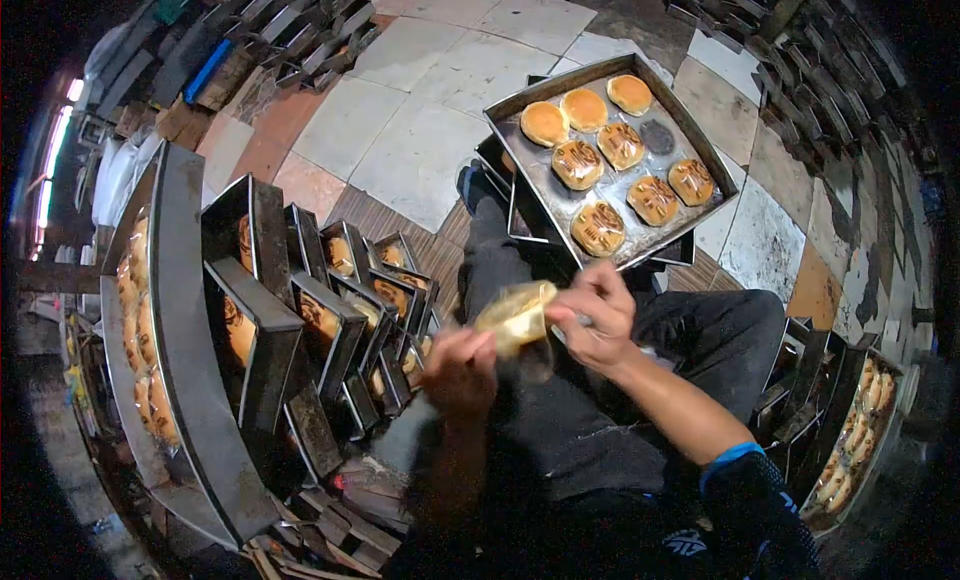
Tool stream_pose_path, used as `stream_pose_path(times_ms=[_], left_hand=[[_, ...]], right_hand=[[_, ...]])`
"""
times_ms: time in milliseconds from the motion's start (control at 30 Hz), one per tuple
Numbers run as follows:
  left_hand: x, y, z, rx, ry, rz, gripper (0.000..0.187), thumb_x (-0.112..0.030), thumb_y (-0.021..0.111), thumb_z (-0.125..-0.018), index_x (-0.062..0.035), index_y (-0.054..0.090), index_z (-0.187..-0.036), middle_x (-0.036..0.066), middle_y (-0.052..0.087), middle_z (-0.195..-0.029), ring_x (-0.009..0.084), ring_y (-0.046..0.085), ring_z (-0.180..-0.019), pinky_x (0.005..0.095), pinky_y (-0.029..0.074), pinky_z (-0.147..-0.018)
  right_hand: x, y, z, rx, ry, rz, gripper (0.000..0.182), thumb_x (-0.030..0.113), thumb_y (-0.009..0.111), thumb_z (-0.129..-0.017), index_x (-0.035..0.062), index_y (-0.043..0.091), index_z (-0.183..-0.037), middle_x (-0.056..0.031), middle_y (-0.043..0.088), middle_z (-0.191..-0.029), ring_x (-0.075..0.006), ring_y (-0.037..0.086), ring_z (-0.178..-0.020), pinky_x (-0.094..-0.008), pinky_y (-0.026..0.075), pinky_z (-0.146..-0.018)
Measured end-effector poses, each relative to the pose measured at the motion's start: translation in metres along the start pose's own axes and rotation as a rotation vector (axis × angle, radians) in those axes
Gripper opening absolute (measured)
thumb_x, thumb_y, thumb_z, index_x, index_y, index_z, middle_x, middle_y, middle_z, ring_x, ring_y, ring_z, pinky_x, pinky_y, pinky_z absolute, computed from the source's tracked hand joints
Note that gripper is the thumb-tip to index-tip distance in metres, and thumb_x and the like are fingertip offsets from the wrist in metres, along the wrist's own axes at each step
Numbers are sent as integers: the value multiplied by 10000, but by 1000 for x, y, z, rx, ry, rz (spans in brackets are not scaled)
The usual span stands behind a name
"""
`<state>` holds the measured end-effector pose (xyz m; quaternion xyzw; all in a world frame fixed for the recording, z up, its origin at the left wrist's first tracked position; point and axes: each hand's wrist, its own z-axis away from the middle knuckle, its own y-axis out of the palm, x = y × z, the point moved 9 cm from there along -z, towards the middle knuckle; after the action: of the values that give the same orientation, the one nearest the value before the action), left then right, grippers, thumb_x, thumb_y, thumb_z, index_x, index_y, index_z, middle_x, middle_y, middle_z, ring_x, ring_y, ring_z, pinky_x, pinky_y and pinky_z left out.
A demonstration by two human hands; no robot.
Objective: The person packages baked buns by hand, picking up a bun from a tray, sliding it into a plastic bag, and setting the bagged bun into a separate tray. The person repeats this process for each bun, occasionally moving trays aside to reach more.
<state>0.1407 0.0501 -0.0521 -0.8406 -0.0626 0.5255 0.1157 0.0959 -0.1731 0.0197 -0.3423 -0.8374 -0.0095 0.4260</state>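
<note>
Between my two hands, above my lap, is a pale bun in a clear plastic wrapper (515, 315), blurred by motion. My left hand (460, 368) pinches its lower left side. The fingers of my right hand (597, 320) are closed on the wrapper's right end. Just beyond my hands, a metal tray (690, 130) holds several round buns. Three of them, at its far end, are unwrapped golden buns (583, 110). The others are wrapped buns with dark print (653, 200).
Stacked metal trays (265, 310) with buns stand on my left, beside a large upright-edged tray (205, 380) of wrapped buns. Another tray of wrapped buns (855, 435) is at the right. More trays line the tiled floor (400, 140) at the back.
</note>
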Motion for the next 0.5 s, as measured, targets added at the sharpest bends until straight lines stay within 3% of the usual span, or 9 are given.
stream_pose_path(times_ms=[33, 67, 133, 200, 267, 333, 367, 433, 500], left_hand=[[-49, 17, -28, -62, 273, -95, 90, -143, 722, -850, -103, 668, -911, 79, 647, -803, 238, 650, -743, 357, 523, -679], [-54, 24, -37, -136, 339, -289, 60, -111, 696, -866, -72, 669, -904, 80, 648, -812, 207, 636, -752, 322, 506, -669], [3, -2, -48, -314, -293, -18, 58, -85, 685, -877, -29, 669, -882, 77, 651, -792, 164, 612, -728, 289, 485, -667], [-5, -12, -42, -174, -289, -91, 78, -63, 673, -890, 7, 669, -856, 77, 652, -765, 137, 588, -715, 277, 465, -643], [-7, -29, -1, -225, -174, 208, 126, -96, 683, -894, 11, 672, -826, 95, 643, -730, 159, 577, -666, 290, 462, -615], [6, -44, 51, -214, -399, -37, 165, -128, 692, -894, 8, 668, -803, 109, 643, -734, 179, 576, -641, 312, 463, -587], [-4, -50, 60, -192, -408, -42, 165, -128, 692, -894, 8, 668, -803, 109, 643, -734, 179, 576, -641, 312, 463, -587], [-43, -39, 59, 113, -169, -476, 132, -99, 679, -886, 14, 670, -819, 107, 655, -764, 182, 614, -702, 341, 497, -630], [-32, -54, 65, 33, -245, -248, 134, -97, 661, -887, 20, 668, -822, 116, 662, -785, 191, 633, -751, 348, 505, -657]], right_hand=[[0, 17, -11, 20, -7, -12, 104, 73, 751, -767, 15, 669, -739, -62, 509, -694, -176, 472, -585, -301, 377, -537], [-1, 27, -23, 38, -20, -25, 142, 70, 715, -809, 2, 647, -704, -61, 521, -678, -165, 452, -586, -287, 367, -542], [-43, 12, -35, -113, 362, 45, 230, 70, 671, -867, -7, 592, -665, -70, 522, -651, -166, 468, -583, -305, 361, -539], [-33, 3, -17, -178, 375, 87, 265, 77, 669, -882, -6, 568, -651, -104, 488, -605, -205, 447, -527, -342, 338, -511], [-24, 1, 31, -126, 475, 98, 285, 96, 642, -904, -23, 562, -658, -104, 461, -583, -206, 410, -500, -353, 314, -494], [-38, 8, 105, -4, 777, 35, 294, 118, 620, -919, -42, 568, -679, -99, 412, -554, -211, 396, -485, -360, 322, -490], [-37, 0, 114, -14, 799, 39, 294, 118, 620, -919, -42, 568, -679, -99, 412, -554, -211, 396, -485, -360, 322, -490], [-46, 15, 154, 396, 1140, -21, 300, 150, 601, -936, -50, 593, -713, -130, 486, -567, -219, 452, -491, -372, 344, -497], [-43, -7, 120, 379, 889, 114, 221, 177, 651, -898, -1, 672, -769, -172, 649, -749, -268, 594, -601, -387, 422, -556]])
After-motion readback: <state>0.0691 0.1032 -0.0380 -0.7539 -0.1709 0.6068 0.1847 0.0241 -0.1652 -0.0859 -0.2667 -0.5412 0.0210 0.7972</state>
